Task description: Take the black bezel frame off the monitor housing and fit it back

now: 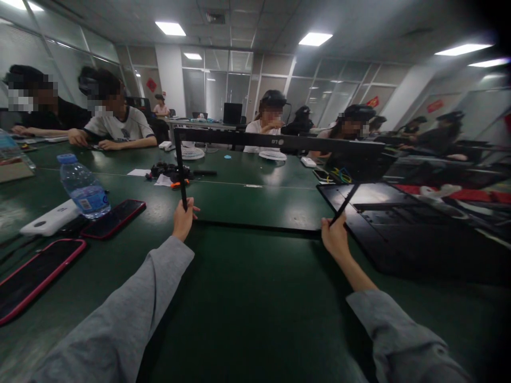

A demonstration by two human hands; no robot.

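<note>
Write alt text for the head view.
A person's left hand and right hand hold a black LG screen bezel at a green table. A water bottle and phones are at left, a black panel at right; people sit beyond.

Worn on the head, the camera faces forward and down over the green table (259, 287) (ceiling (275, 21) included). Left hand (183, 220) and right hand (336, 236) appear near.

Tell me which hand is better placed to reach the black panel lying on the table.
Probably the right hand: it grips the black frame at its right side, close beside the black panel. The left hand holds the opposite side, nearer the bottle.
</note>
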